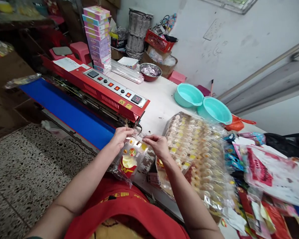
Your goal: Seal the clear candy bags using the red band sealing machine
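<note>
My left hand (121, 135) and my right hand (158, 144) both pinch the top edge of a clear plastic packet (129, 161) with red and yellow printed contents. The packet hangs between them, just in front of the intake end of a red sealing machine (109, 90) with a blue conveyor belt (67, 111). To the right of my right hand lies a big overlapping pile of similar filled packets (196, 149) on the white table (161, 99).
Two teal basins (201, 101) stand behind the pile. A metal bowl (150, 71), a stack of coloured boxes (98, 38) and a red basket (158, 41) sit at the back. Printed bags and wrappers (269, 172) crowd the right side. Terrazzo floor (27, 166) lies left.
</note>
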### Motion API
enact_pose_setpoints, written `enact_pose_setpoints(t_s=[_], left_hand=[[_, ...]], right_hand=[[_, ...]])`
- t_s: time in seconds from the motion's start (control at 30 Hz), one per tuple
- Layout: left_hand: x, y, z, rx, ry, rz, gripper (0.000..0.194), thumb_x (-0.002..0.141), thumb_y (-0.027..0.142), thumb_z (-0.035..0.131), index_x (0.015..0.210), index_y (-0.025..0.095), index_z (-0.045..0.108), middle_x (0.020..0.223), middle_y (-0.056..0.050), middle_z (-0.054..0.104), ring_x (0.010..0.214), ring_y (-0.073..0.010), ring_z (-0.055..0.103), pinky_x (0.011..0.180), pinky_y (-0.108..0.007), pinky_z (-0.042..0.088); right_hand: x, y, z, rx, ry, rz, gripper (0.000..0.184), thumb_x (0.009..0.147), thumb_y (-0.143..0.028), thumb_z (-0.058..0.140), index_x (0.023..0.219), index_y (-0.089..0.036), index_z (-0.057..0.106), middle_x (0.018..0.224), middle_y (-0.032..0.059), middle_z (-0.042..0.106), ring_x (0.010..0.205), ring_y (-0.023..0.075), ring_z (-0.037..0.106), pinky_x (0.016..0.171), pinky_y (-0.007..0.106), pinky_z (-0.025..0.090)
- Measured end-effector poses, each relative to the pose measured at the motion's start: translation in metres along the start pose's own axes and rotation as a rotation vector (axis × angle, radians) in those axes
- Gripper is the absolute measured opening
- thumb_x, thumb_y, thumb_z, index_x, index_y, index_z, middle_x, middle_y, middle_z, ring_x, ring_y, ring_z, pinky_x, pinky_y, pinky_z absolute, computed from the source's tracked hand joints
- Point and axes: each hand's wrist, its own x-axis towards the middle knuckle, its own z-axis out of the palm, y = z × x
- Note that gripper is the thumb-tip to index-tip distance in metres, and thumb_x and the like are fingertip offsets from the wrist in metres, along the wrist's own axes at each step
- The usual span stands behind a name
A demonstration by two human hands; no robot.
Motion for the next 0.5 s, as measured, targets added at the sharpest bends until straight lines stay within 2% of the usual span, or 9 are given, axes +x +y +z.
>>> enact_pose_setpoints(t_s=[0.1,0.2,0.33,0.5], left_hand=[[0.012,-0.014,-0.002,0.007,0.104,0.079,0.016,0.058,0.022,0.075,0.064,0.014,0.063,0.066,-0.007,0.068,0.054,-0.0155,0.059,0.048,-0.024,0.044],[0.025,-0.026,-0.006,0.019,0.147,0.072,0.016,0.063,0.023,0.074,0.064,0.015,0.060,0.057,-0.003,0.063,0.049,-0.0131,0.056,0.047,-0.022,0.043],[0.037,-0.029,-0.021,0.038,0.128,-0.032,0.021,0.063,0.025,0.077,0.069,0.013,0.061,0.061,-0.006,0.066,0.044,-0.0119,0.054,0.041,-0.021,0.041],[0.039,-0.019,-0.048,0.059,0.065,-0.122,0.038,0.051,0.023,0.086,0.081,0.012,0.065,0.069,-0.009,0.069,0.047,-0.0155,0.060,0.043,-0.024,0.048]], right_hand=[[0.003,0.015,0.010,0.042,0.051,0.029,0.028,0.056,-0.041,0.084,0.070,-0.019,0.075,0.076,0.0054,0.074,0.066,0.0186,0.066,0.063,0.030,0.052],[0.007,0.034,0.021,0.148,0.095,0.090,0.035,0.053,-0.039,0.086,0.076,-0.017,0.073,0.071,0.0043,0.073,0.062,0.0173,0.065,0.060,0.029,0.052],[0.016,0.050,0.031,0.281,0.138,0.219,0.052,0.042,-0.034,0.090,0.084,-0.015,0.067,0.068,0.0040,0.072,0.058,0.0170,0.065,0.053,0.026,0.050],[0.034,0.054,0.038,0.303,0.176,0.295,0.050,0.039,-0.031,0.089,0.079,-0.014,0.065,0.068,0.0056,0.072,0.058,0.0181,0.065,0.045,0.024,0.045]])
